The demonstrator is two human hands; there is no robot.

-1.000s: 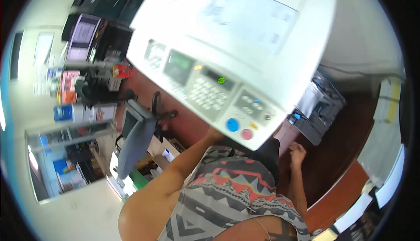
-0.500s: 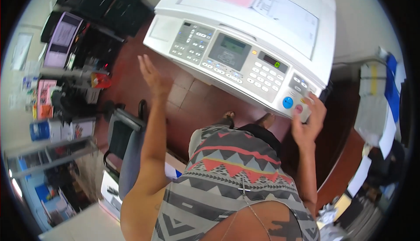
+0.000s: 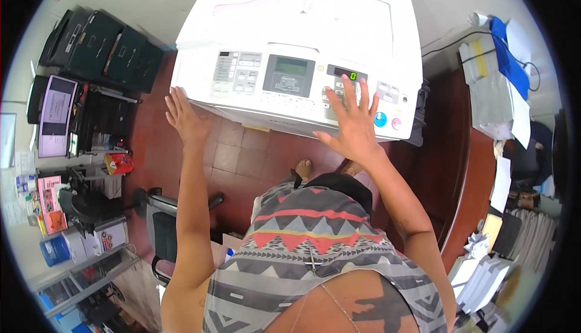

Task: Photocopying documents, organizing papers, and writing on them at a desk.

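A large white photocopier (image 3: 357,27) stands in front of me, with its control panel along the near edge. My right hand (image 3: 352,127) is open, fingers spread over the white number keypad (image 3: 327,98); whether a fingertip presses a key cannot be made out. A small lit green display (image 3: 353,76) shows just beyond those fingertips, and a round blue button (image 3: 380,119) and a pink button (image 3: 396,124) lie to their right. My left hand (image 3: 189,121) is also open and holds nothing, its fingertips by the machine's left front corner. A grey screen (image 3: 289,76) sits mid-panel.
Dark green drawer cabinets (image 3: 100,48) and a monitor (image 3: 57,115) are at the left. A dark chair (image 3: 162,227) stands near my left arm. To the right is a brown wooden desk (image 3: 478,176) with stacked wrapped paper (image 3: 491,100) at its far end.
My right hand has moved left from the pink button to the keypad, its fingers spreading. My left hand has come closer to the copier's left corner. The view has shifted and the lid looks brighter.
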